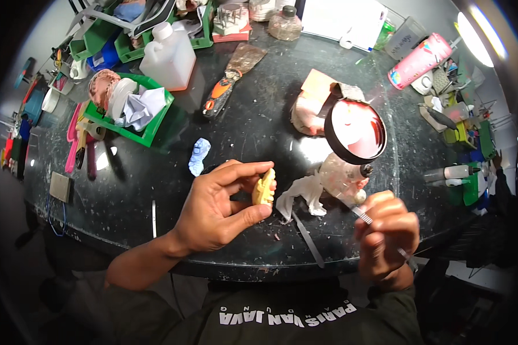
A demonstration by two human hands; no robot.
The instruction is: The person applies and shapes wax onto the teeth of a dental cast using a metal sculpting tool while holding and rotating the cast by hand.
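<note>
Between the thumb and fingers of my left hand (pixel 216 204) is a small yellow dental cast (pixel 264 188) with tooth shapes along one edge. My right hand (pixel 388 237) grips a slim metal dental instrument (pixel 364 216) with a ridged handle. The instrument's tip points toward a glass spirit burner (pixel 338 173), and I cannot tell whether they touch. Crumpled white tissue (pixel 305 192) lies between the two hands. A flat metal blade (pixel 308 240) rests below it. Beyond the burner is a round black-rimmed tin (pixel 329 129) with red contents. Left of the cast lies a blue moulded piece (pixel 199 156).
A scraper (pixel 227 86) with an orange and black handle lies mid-bench. At left stand a green tray (pixel 158 118) with casts and paper, and a plastic jug (pixel 168 60). A pink bottle (pixel 420 60) is at back right. A thin white strip (pixel 154 218) lies near the front edge.
</note>
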